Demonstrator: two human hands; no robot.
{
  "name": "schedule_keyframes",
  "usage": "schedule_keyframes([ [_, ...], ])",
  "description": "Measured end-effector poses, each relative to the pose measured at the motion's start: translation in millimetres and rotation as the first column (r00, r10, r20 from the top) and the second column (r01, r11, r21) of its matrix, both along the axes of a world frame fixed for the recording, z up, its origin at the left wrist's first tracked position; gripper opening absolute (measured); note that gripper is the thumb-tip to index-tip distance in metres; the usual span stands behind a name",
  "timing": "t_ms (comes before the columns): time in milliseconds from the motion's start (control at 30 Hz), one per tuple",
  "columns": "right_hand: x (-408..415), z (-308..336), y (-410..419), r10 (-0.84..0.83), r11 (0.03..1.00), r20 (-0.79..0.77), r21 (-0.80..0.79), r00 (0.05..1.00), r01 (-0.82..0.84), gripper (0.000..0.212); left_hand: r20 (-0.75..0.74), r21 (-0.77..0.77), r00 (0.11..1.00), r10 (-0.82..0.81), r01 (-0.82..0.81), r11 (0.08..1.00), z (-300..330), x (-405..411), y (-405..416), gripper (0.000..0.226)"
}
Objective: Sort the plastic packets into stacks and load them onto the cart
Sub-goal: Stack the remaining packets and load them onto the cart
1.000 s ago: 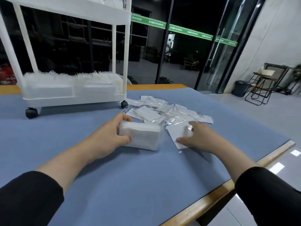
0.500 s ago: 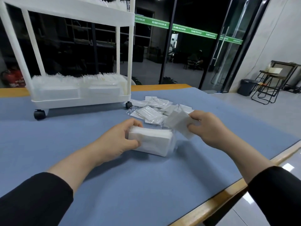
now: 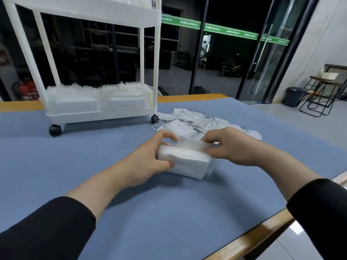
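A stack of white plastic packets (image 3: 185, 163) sits on the blue table mat in front of me. My left hand (image 3: 150, 158) grips the stack's left end, thumb on the near side and fingers over the top. My right hand (image 3: 232, 145) pinches a single packet (image 3: 189, 145) by its right edge and holds it flat on top of the stack. Behind the hands lies a loose heap of packets (image 3: 187, 122). The white wheeled cart (image 3: 101, 111) stands on the table at the back left, its lower tray filled with rows of packets.
The table's wooden edge (image 3: 262, 233) runs along the right and near side, with floor beyond it. The cart's black castors (image 3: 55, 130) rest on the mat. A bin and metal stools stand far right by the glass wall.
My right hand lifted one packet from the loose heap, carried it left and brought it down onto the stack. My left hand stayed on the stack.
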State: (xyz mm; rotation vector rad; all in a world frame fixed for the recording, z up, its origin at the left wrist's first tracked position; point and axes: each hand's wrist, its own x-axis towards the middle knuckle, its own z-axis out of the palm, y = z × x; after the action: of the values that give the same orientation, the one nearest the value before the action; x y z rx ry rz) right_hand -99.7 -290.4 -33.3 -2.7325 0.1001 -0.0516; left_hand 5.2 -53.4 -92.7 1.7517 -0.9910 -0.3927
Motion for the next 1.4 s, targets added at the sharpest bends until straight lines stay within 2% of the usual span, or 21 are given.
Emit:
schedule_keyframes([
  [100,-6.8,-3.0,-14.5,-0.067,0.983,-0.040,0.170,0.997,0.073,0.014,-0.005,-0.007,1.000,0.004,-0.004,1.000,2.8,1.1,1.9,0.057],
  [233,-8.6,-19.6,-32.4,-0.255,0.918,-0.013,0.312,0.967,0.246,0.035,0.031,0.028,0.999,0.033,-0.034,0.999,5.1,4.8,5.9,0.080],
  [267,-8.0,-25.1,-34.9,-0.306,0.898,-0.007,0.330,0.952,0.291,0.033,0.051,0.054,0.998,0.040,-0.043,0.998,4.5,5.7,5.8,0.078],
  [400,-1.5,-36.3,-39.0,-0.424,0.836,0.018,0.392,0.906,0.384,0.018,0.034,0.114,0.998,0.049,-0.053,0.992,-1.5,8.7,5.1,0.036],
  [500,10.4,-35.9,-36.4,-0.443,0.797,0.000,0.458,0.896,0.394,0.021,0.053,0.120,0.998,0.043,-0.049,0.992,-3.8,9.9,5.4,0.028],
  [600,25.1,-37.0,-31.6,-0.490,0.755,-0.030,0.485,0.871,0.442,0.033,0.068,0.114,0.997,0.029,-0.037,0.993,-1.2,10.2,7.0,0.023],
  [667,34.6,-37.3,-30.5,-0.477,0.804,-0.030,0.388,0.878,0.450,0.039,0.077,0.110,0.997,0.025,-0.033,0.993,-0.1,12.3,10.1,0.024],
  [733,38.8,-33.1,-31.0,-0.406,0.896,-0.006,0.196,0.914,0.399,0.040,0.077,0.109,0.996,0.050,-0.058,0.992,2.9,16.1,15.7,0.024],
  [833,33.9,-26.2,-36.7,-0.193,0.978,-0.071,-0.095,0.979,0.186,0.054,0.068,0.120,0.990,0.126,-0.133,0.984,6.0,26.6,25.5,0.024],
  [933,30.0,-26.4,-44.0,-0.052,0.993,-0.161,-0.117,0.986,0.034,0.062,0.069,0.137,0.981,0.180,-0.188,0.972,5.6,34.2,30.0,0.033],
  [1067,38.0,-34.9,-58.5,-0.012,0.989,-0.078,-0.151,0.997,0.000,0.053,0.027,0.100,0.983,0.180,-0.182,0.978,5.4,32.6,29.1,0.034],
  [1200,45.9,-46.2,-58.7,0.079,0.971,0.024,-0.226,0.997,-0.072,0.036,-0.019,0.051,0.984,0.176,-0.175,0.983,5.0,28.2,26.1,0.055],
  [1267,48.2,-44.8,-59.2,0.076,0.975,-0.002,-0.207,0.997,-0.075,0.039,-0.015,0.044,0.984,0.177,-0.176,0.983,5.2,26.9,25.0,0.050],
  [1400,42.0,-28.2,-66.3,0.101,0.969,-0.162,-0.207,0.982,-0.133,0.057,0.018,0.060,0.981,0.195,-0.196,0.979,3.2,32.2,23.5,0.034],
])
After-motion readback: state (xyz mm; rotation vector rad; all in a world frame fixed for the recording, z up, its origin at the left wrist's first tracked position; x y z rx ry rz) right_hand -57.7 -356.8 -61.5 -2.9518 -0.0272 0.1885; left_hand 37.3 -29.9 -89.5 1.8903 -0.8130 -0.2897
